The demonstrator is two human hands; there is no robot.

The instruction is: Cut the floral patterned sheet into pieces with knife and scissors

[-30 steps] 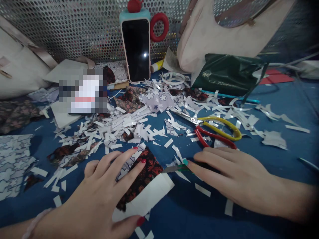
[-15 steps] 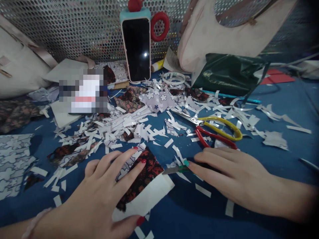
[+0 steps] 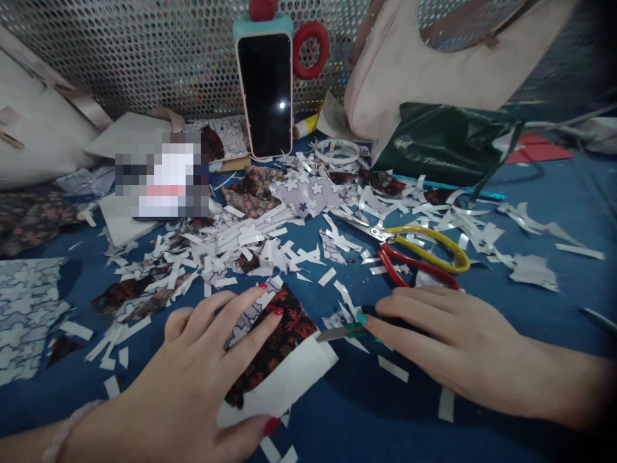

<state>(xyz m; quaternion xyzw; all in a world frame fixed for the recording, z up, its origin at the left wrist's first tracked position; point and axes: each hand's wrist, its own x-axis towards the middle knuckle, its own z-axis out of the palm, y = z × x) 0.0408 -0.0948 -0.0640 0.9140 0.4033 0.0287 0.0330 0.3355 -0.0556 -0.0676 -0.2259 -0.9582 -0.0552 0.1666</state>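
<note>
My left hand [image 3: 193, 379] lies flat on a piece of black-and-red floral paper [image 3: 282, 334] with a white backing [image 3: 289, 386], pinning it to the blue table. My right hand [image 3: 443, 337] holds a small craft knife [image 3: 340, 332]. Its silver blade points left and touches the right edge of the floral piece; its green body is mostly hidden under my fingers. Fingers of the left hand are spread, with the thumb at the white backing's lower edge.
Red-and-yellow scissors [image 3: 414, 247] lie just beyond my right hand. White paper strips and patterned scraps [image 3: 250, 244] litter the blue table [image 3: 554, 308]. A phone [image 3: 265, 90] stands against the perforated metal back wall, a dark green bag [image 3: 443, 148] and a pale bag [image 3: 434, 64] sit at right.
</note>
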